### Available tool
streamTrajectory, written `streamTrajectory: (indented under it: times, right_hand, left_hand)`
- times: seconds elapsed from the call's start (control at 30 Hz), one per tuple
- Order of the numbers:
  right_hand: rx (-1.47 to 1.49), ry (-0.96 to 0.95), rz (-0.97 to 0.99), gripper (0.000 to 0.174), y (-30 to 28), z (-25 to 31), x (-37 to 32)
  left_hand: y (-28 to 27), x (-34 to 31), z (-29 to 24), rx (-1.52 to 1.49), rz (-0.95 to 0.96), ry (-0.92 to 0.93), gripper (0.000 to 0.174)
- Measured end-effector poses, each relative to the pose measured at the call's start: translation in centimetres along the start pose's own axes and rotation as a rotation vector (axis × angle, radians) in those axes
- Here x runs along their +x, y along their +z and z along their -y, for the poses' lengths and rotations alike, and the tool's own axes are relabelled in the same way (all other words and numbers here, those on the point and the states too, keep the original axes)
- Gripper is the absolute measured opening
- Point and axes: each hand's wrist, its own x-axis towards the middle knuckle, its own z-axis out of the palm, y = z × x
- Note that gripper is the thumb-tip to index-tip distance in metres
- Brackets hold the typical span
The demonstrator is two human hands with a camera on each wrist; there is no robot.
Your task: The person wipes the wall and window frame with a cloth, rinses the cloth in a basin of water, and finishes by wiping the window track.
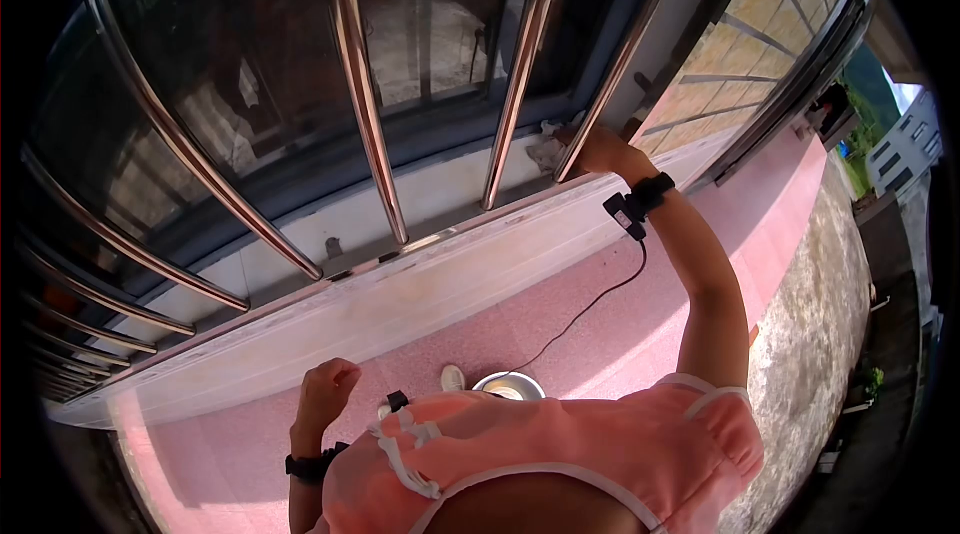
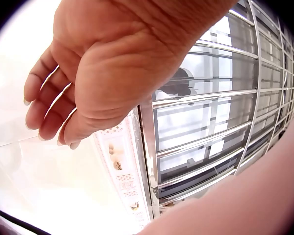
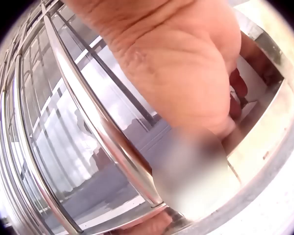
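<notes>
Cloth lies on the sill by the right hand; I cannot tell that grip. The left hand is empty, fingers loose. Wiping flat into corners should work best.

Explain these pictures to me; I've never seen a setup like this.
There is no robot here, just a person with two bare hands. The widest picture comes from a camera worn on the head, looking forward and down. The other two come from cameras worn on the wrists, one black unit showing at the right wrist.

The right hand reaches past the metal bars of a window, to a pale cloth on the sill. Its fingers are partly hidden, so I can't tell how it grips. The left hand holds nothing, its fingers loosely bent. Below, a basin stands on the pink floor.
</notes>
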Motion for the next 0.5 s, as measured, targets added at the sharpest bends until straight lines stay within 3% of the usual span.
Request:
streamTrajectory:
  times: [0.1,0.13,0.23,0.27,0.3,0.5]
  right_hand:
    - [0.037,-0.036,0.089,0.041,-1.2,1.4,0.9]
    - [0.191,-0.261,0.028,0.042,0.0,0.8,1.2]
    - [0.062,-0.263,-0.159,0.044,0.7,0.2,0.3]
    - [-0.245,-0.059,0.097,0.044,-0.1,-0.7,0.3]
    - [-0.328,0.039,0.083,0.039,0.5,-0.6,0.1]
    - [-0.346,0.172,0.263,0.037,-1.2,2.4,0.1]
  left_hand:
    - [0.2,-0.2,0.1,-0.013,0.008,-0.025,0.012]
    - [0.3,-0.3,0.2,-0.018,0.008,-0.030,0.012]
    - [0.5,-0.3,0.7,-0.032,0.002,-0.024,0.012]
    - [0.4,-0.3,0.7,-0.032,-0.001,-0.030,0.012]
    - [0.4,-0.3,0.6,-0.033,0.000,-0.037,0.012]
    - [0.4,-0.9,0.5,-0.025,-0.025,-0.058,0.013]
